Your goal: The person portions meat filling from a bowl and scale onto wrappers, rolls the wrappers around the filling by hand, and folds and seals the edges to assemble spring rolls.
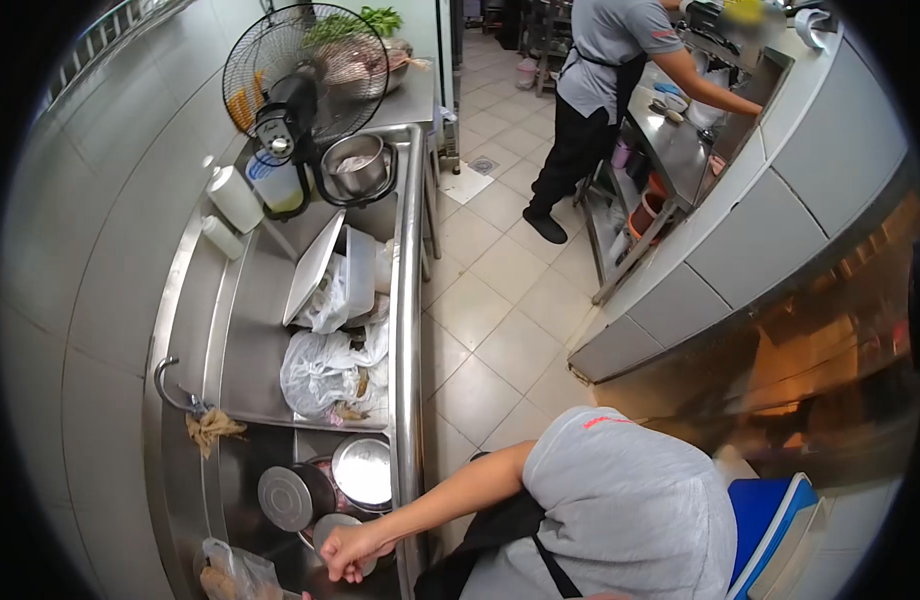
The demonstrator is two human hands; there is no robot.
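My right hand (352, 550) reaches from a grey sleeve over the near sink basin (245, 440). Its fingers are curled closed; anything inside them is hidden. Just under and behind it is a small round metal lid or bowl (332, 530). Farther back in the basin are a dark pot with a grey round top (285, 498) and a shiny round metal lid (363, 472). To the left lies a clear plastic bag (242, 570) with something brownish inside. Only a sliver of skin at the bottom edge may be my left hand (306, 596).
The far basin holds white plastic bags (325, 370) and a white tub (358, 265). A faucet (170, 385) with a tan cloth (216, 428) rises at the left. Beyond stand a fan (305, 90) and a metal pot (357, 165). A co-worker (600, 90) stands at a counter.
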